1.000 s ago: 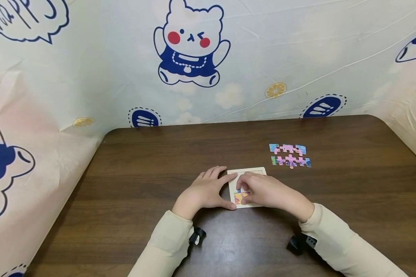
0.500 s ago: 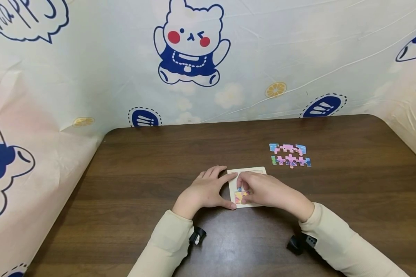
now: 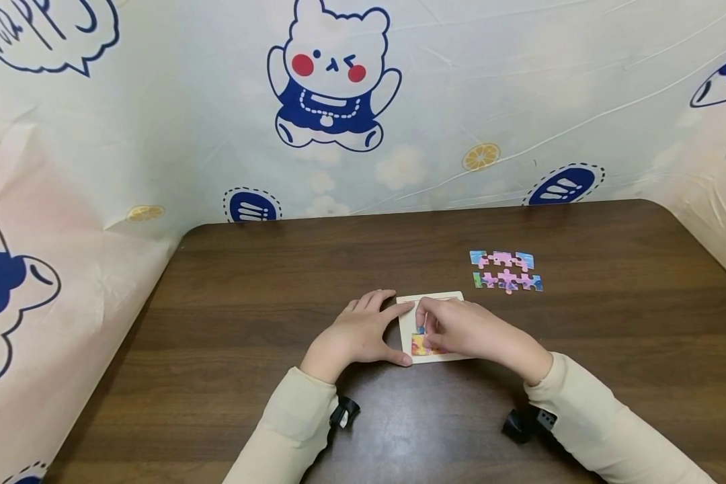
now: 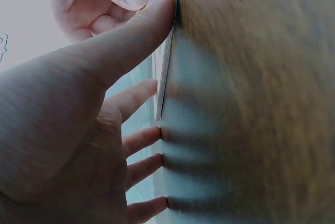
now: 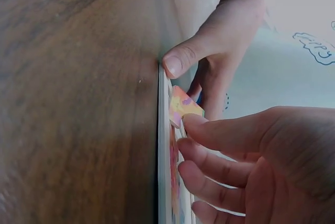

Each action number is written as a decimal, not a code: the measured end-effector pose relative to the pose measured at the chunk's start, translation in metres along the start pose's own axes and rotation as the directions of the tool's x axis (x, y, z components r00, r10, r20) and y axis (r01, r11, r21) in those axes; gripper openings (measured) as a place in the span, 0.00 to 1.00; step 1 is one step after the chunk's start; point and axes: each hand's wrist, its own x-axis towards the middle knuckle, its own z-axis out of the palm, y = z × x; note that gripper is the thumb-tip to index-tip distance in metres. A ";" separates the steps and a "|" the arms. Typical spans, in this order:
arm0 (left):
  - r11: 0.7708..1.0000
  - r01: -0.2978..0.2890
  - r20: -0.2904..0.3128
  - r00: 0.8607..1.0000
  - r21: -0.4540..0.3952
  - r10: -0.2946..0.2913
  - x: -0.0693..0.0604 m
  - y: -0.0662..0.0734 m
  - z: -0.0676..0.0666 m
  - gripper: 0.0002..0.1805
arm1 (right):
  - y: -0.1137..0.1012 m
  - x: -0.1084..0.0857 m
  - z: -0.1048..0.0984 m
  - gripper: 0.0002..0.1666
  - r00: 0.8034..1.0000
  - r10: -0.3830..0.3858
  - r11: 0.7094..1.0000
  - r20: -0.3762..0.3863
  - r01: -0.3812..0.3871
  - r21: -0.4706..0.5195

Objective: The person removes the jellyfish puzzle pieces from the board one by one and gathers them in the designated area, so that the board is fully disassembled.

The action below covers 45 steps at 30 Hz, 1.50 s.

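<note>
A white-bordered puzzle tray (image 3: 405, 325) lies flat on the table. My left hand (image 3: 358, 333) spreads over its left side, thumb and index finger resting on the border, the other fingertips on the table in the left wrist view. With thumb and fingers my right hand (image 3: 462, 328) pinches a yellow and pink puzzle piece (image 3: 419, 345). In the right wrist view that piece (image 5: 183, 106) stands tilted above the tray (image 5: 164, 145), near the left thumb. Other coloured pieces lie inside the tray, mostly hidden by the right hand.
Pink and blue puzzle pieces (image 3: 508, 279) lie in two rows on the brown table (image 3: 266, 269), behind and to the right of the tray. A printed cloth (image 3: 206, 121) hangs behind the table and along its sides.
My right hand has shifted slightly to the right and away from me, and the yellow piece has moved slightly right with it. The left hand stays in place.
</note>
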 end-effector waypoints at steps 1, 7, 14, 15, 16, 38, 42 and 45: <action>1.000 -0.001 -0.001 1.000 -0.001 0.001 0.000 0.000 0.000 0.50 | 0.000 0.000 0.000 0.12 1.000 -0.007 1.000 -0.002 0.007 0.007; 1.000 -0.002 -0.004 1.000 -0.005 0.002 -0.001 0.000 0.000 0.50 | 0.000 0.000 -0.005 0.09 0.998 -0.053 0.998 -0.015 0.054 0.045; 1.000 0.012 0.006 1.000 0.002 -0.012 0.000 0.000 0.001 0.50 | 0.001 -0.002 -0.013 0.09 1.000 0.009 1.000 -0.004 -0.008 0.029; 1.000 0.014 0.009 1.000 0.003 -0.014 0.000 0.000 0.001 0.50 | 0.002 -0.002 -0.014 0.09 1.000 0.014 1.000 -0.004 -0.014 0.019; 1.000 0.016 0.011 1.000 0.005 -0.016 0.000 0.000 0.001 0.50 | 0.003 -0.003 -0.015 0.09 1.000 0.023 1.000 -0.003 -0.023 0.011; 1.000 -0.008 -0.008 1.000 0.019 0.008 0.002 -0.002 0.003 0.50 | 0.026 -0.011 -0.051 0.07 0.987 0.135 0.986 -0.090 -0.143 -0.087; 1.000 -0.005 -0.005 1.000 0.020 0.006 0.002 -0.001 0.002 0.50 | 0.032 -0.013 -0.055 0.08 0.987 0.121 0.986 -0.108 -0.133 -0.105; 1.000 -0.004 -0.002 1.000 0.017 0.004 0.002 -0.001 0.002 0.50 | 0.037 -0.015 -0.059 0.09 0.986 0.127 0.984 -0.109 -0.139 -0.111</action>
